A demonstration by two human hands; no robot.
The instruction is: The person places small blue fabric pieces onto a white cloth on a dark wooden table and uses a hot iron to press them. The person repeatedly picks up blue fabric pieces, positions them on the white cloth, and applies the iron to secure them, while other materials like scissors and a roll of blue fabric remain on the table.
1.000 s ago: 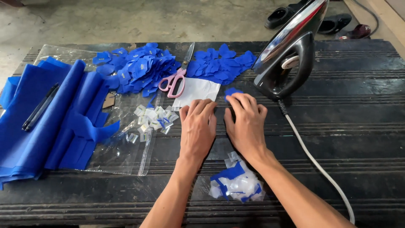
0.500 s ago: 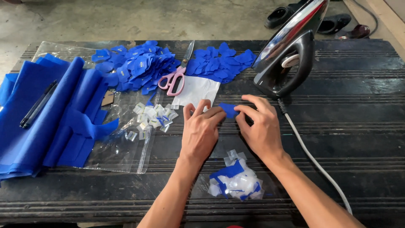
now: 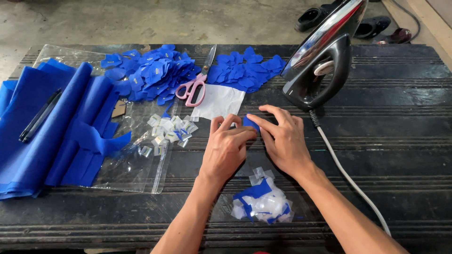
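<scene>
Between the two hands, near the middle of the dark ridged table [image 3: 386,141], lies a small blue fabric piece [image 3: 250,122], and only a corner of it shows above the fingers. Fingertips of the left hand [image 3: 227,146] and the right hand [image 3: 284,139] meet over it and press it flat against the tabletop; neither hand is closed around anything, the fingers being stretched out and close together, pinning the piece rather than gripping it.

Just beyond the fingertips a white sheet [image 3: 219,101] lies flat, its near edge almost touching the left hand. Pink-handled scissors [image 3: 196,83] rest partly on the sheet's far corner, blades pointing away. Beside the scissors on the right is a heap of blue cut pieces [image 3: 247,69], and on the left a larger heap of blue pieces with small labels [image 3: 143,71], lying on a clear plastic bag [image 3: 136,169]. Small white tags [image 3: 170,129] are scattered at the bag's edge, near the left hand.

An upended black and silver iron [image 3: 322,59] stands to the right of the white sheet, its white cord [image 3: 351,181] trailing towards the near edge past the right forearm. Between the forearms sits a little pile of white and blue scraps [image 3: 263,203]. Far left, folded blue cloth [image 3: 47,136] carries a dark pen [image 3: 40,115]
</scene>
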